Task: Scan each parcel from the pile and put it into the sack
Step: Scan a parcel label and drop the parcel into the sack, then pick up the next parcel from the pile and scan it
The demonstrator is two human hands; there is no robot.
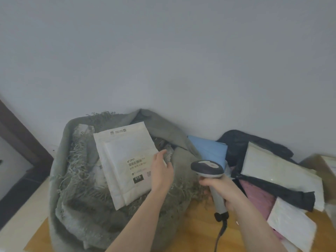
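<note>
A white padded parcel (125,164) with a barcode label lies across the open mouth of the grey woven sack (76,197), label up. My left hand (161,173) rests at the parcel's right edge with relaxed fingers that touch it and do not curl round it. My right hand (220,188) grips the handle of a grey barcode scanner (207,169). The scanner's head is just right of the left hand, above the sack's right rim. To the right lies the pile: white mailers (278,168), black bags (254,142), a pink parcel (258,197) and a blue parcel (207,150).
The sack and pile sit on a wooden table (196,231) against a pale wall. A cardboard box (325,171) stands at the far right edge. The scanner's black cable (221,231) hangs toward the front. A dark door frame (21,139) is at the left.
</note>
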